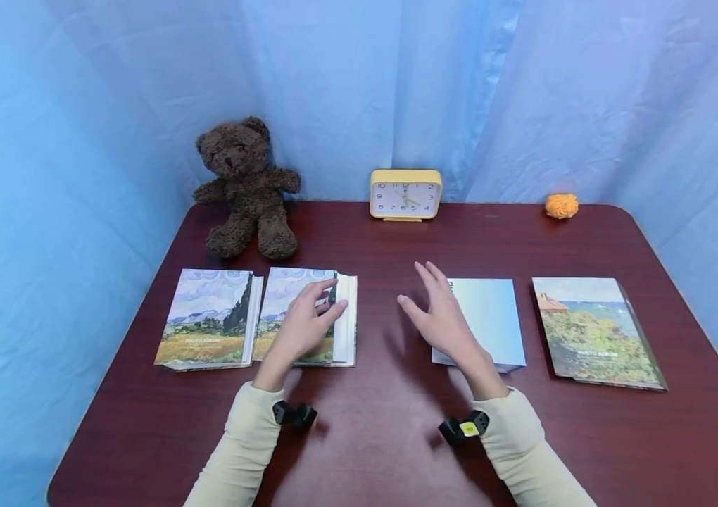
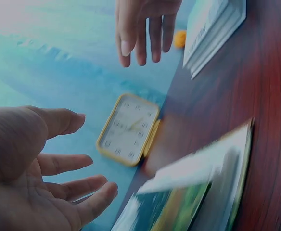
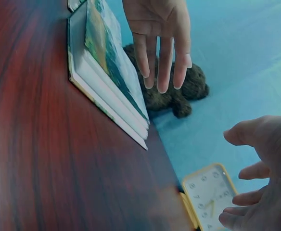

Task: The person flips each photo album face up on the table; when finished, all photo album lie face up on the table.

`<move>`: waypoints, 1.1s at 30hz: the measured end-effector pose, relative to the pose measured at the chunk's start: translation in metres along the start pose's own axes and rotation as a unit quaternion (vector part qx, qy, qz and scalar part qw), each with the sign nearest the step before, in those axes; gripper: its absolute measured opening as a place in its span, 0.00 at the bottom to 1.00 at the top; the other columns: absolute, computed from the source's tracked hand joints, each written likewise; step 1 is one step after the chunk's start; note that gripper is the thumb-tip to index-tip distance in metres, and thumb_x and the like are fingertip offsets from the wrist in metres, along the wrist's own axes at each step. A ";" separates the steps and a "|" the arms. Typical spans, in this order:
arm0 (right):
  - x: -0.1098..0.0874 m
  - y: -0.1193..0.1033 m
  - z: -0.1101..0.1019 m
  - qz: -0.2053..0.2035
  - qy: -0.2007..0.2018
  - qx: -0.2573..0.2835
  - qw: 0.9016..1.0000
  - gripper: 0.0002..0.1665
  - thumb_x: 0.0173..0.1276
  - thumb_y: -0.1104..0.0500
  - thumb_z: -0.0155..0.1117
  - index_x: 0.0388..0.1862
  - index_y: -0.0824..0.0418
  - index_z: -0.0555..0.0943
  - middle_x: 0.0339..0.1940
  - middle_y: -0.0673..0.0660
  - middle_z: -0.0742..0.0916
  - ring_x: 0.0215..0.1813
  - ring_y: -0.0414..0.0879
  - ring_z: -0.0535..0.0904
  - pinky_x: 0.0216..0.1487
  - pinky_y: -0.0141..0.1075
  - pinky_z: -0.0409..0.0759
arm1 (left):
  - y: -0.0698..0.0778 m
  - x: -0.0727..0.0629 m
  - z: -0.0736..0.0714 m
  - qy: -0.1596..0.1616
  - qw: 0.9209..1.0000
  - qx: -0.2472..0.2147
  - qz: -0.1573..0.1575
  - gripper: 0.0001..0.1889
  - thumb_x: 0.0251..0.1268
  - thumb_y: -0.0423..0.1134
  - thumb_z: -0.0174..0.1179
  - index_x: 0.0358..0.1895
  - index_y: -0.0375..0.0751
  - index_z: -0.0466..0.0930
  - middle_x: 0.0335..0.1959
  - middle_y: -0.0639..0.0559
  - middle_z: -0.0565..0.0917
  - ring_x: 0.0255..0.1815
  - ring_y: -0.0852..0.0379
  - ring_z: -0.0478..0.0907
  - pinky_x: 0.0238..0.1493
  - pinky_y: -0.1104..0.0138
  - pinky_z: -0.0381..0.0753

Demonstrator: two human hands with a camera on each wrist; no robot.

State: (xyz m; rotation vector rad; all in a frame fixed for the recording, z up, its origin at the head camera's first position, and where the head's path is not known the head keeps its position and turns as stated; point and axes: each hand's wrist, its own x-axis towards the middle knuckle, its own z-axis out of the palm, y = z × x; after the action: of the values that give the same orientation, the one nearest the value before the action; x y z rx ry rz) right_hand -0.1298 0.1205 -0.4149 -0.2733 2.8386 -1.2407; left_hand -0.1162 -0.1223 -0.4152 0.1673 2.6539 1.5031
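Note:
My left hand (image 1: 308, 320) hovers over a photo album (image 1: 279, 294) with a painted landscape cover, its fingers loosely bent and nothing in them. The album's white page edges (image 1: 348, 320) show along its right side. My right hand (image 1: 443, 313), with fingers spread, is over the left edge of a pale blue album (image 1: 493, 317) and hides part of it. In the left wrist view, the painted album (image 2: 179, 207) lies below the left fingers. From the right wrist, the left hand (image 3: 160, 29) appears above the painted album (image 3: 112, 72), apart from its cover.
Another painted-cover album (image 1: 207, 317) lies at the left, and one with a seaside garden cover (image 1: 593, 331) at the right. Along the back of the dark red table (image 1: 372, 436) are a brown teddy bear (image 1: 245, 186), a yellow clock (image 1: 406, 195) and an orange ball (image 1: 562, 205). Blue curtains (image 1: 346, 84) surround it.

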 end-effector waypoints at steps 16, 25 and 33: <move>-0.016 0.042 -0.054 0.036 0.057 -0.047 0.997 0.42 0.69 0.52 0.59 0.77 0.60 0.55 0.77 0.67 0.54 0.75 0.66 0.52 0.70 0.62 0.54 | 0.017 0.012 0.067 -0.060 0.997 -0.031 0.029 0.31 0.68 0.44 0.58 0.71 0.39 0.62 0.65 0.37 0.70 0.61 0.40 0.74 0.61 0.55 0.75; -0.033 0.067 -0.078 0.074 0.089 -0.057 0.992 0.43 0.71 0.49 0.56 0.77 0.62 0.51 0.76 0.69 0.54 0.75 0.68 0.50 0.67 0.67 0.53 | 0.028 0.020 0.098 -0.095 0.994 0.003 0.047 0.35 0.67 0.49 0.58 0.74 0.44 0.58 0.67 0.43 0.69 0.62 0.45 0.75 0.60 0.58 0.76; -0.042 0.082 -0.082 0.087 0.071 -0.048 0.992 0.48 0.72 0.49 0.55 0.77 0.69 0.44 0.75 0.74 0.54 0.75 0.70 0.47 0.70 0.65 0.49 | 0.036 0.025 0.128 -0.128 0.991 0.000 0.046 0.36 0.67 0.48 0.58 0.74 0.41 0.56 0.67 0.41 0.68 0.62 0.47 0.75 0.59 0.63 0.77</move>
State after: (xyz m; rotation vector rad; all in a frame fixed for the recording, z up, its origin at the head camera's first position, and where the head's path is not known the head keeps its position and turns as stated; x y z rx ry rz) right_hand -0.1089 0.2418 -0.4201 0.0644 2.9697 -1.1342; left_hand -0.1225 0.0077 -0.4506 0.4548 2.4742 1.3984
